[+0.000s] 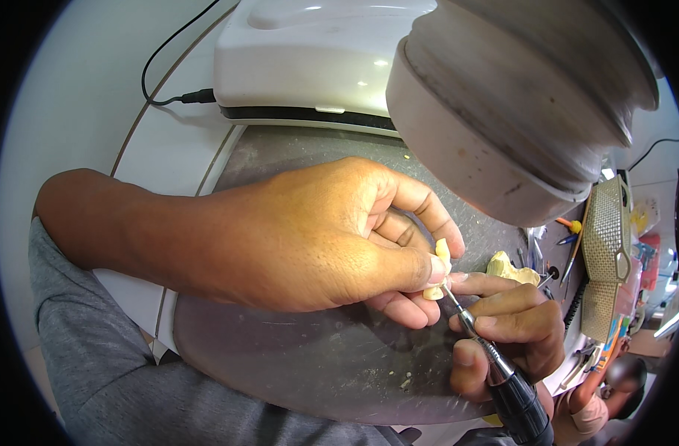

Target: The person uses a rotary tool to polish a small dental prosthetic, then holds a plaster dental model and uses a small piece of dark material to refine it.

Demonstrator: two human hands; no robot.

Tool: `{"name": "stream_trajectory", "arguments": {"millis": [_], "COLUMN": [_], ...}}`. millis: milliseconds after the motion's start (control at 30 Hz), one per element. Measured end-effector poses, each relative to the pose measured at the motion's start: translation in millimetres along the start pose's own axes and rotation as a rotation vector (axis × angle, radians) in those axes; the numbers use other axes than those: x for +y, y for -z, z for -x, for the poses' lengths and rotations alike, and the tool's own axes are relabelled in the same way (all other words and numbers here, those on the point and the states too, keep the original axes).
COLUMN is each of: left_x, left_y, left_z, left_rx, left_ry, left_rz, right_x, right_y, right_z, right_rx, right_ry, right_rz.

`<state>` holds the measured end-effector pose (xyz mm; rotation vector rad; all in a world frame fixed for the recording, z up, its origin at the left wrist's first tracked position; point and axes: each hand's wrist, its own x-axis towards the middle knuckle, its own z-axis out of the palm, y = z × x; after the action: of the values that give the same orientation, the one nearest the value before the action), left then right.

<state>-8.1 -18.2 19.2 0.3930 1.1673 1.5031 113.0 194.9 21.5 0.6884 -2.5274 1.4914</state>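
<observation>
My left hand (332, 238) pinches a small yellowish tooth-shaped dental piece (442, 250) between thumb and fingers; part of it is hidden by the thumb. In my right hand (529, 316) is a rotary handpiece (519, 401) with a black body and a silver front, gripped much like a pen. Its thin tip meets the lower part of the dental piece, or comes very close to it. The two hands are close together over a dark grey mat (310, 364). Just beyond the right fingers lies a pale yellow dental cast (512, 267).
A wide grey-white hood or nozzle (495, 134) hangs over the far right of the mat. Behind stands a white machine (302, 67) with a black cable. To the right are a cream perforated basket (605, 230) and small tools. Another person (585, 412) sits at lower right.
</observation>
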Motion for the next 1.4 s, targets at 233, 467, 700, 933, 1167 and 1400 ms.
{"name": "stream_trajectory", "arguments": {"millis": [233,467,700,933,1167,1400], "left_x": [-2,-1,0,0,-3,-5], "left_y": [1,0,0,1,1,1], "left_z": [0,0,0,-2,0,-1], "left_rx": [0.006,0.01,0.001,-0.014,0.021,-0.001], "left_ry": [-0.012,-0.012,-0.013,-0.006,0.001,-0.044], "left_rz": [0.016,0.012,0.002,-0.005,-0.009,0.024], "right_x": [8,-1,-3,-6,1,10], "right_y": [-6,3,4,4,2,-7], "right_z": [-4,0,1,1,0,-4], "right_rx": [0.13,-0.065,-0.057,-0.051,-0.061,0.176], "right_ry": [0.053,-0.048,-0.052,-0.047,-0.019,0.079], "right_rz": [-0.048,-0.008,0.001,0.027,0.016,-0.102]}}
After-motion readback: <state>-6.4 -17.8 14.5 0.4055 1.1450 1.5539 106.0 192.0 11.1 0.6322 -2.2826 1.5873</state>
